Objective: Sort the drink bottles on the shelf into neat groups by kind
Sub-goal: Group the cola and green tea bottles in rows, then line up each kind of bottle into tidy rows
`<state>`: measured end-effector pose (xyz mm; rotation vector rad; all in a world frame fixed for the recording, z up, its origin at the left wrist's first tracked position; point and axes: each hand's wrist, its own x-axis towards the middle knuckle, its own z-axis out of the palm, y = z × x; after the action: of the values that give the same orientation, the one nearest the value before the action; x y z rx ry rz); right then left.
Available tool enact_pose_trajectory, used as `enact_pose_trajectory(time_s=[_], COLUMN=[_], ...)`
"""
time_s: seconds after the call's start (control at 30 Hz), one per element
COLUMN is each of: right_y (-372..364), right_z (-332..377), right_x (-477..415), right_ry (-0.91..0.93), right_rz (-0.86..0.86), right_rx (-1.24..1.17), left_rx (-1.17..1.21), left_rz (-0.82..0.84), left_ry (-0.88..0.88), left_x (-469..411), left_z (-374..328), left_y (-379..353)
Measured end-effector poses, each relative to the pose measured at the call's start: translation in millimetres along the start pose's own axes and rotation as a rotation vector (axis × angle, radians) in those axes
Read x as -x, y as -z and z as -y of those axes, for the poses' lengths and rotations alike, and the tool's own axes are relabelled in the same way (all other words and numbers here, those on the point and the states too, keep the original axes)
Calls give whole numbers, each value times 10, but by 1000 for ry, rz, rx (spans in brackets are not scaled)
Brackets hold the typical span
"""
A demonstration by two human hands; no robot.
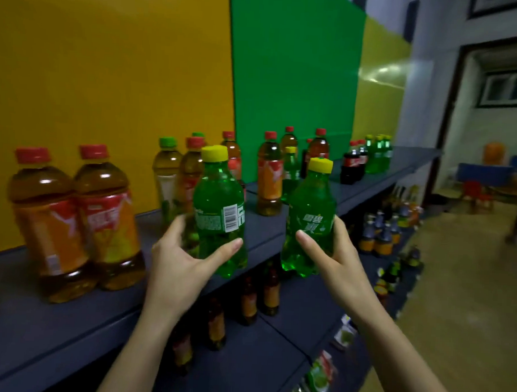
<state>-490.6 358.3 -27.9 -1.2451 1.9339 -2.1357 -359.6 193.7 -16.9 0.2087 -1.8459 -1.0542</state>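
Observation:
My left hand (181, 266) grips a green soda bottle with a yellow cap (219, 199), held upright in front of the top shelf (64, 329). My right hand (334, 259) grips a second green soda bottle (310, 210) of the same kind, just off the shelf's front edge. Two iced-tea bottles with red caps (79, 222) stand at the left of the shelf. Behind the held bottles stand more tea bottles (268, 178), one with a green cap (166, 173). Far along the shelf are dark cola bottles (353, 165) and a group of green soda bottles (378, 154).
Lower shelves (272, 361) hold more tea bottles, dark bottles with orange labels (378, 235) and small packets (319, 376). Yellow and green panels back the shelf. An open floor and a doorway with red and blue furniture lie at the right.

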Motion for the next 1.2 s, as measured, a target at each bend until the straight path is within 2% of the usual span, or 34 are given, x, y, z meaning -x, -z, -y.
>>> enact_pose_trajectory(time_s=[0.2,0.37,0.73,0.97,1.2], right_y=[1007,1885,3556,4310,4913], right_z=[-234,-472,-1062,-1587,-2186], right_x=[5,-178,-867,-1435,-2304], right_ry=[-55,-68,-68,-107,-68], right_rz=[-158,-213,-188,-198,-179], right_rx=[57,88,177,232,226], left_rx=[64,115,139,113,117], left_rz=[119,161,133,145,129], left_ry=[-12,9,55,90,92], left_x=[-98,-221,-534,-962,-1614], left_z=[-27,-27,-25,146,546], left_y=[-1092,-2067,-4074,-5004,-6022])
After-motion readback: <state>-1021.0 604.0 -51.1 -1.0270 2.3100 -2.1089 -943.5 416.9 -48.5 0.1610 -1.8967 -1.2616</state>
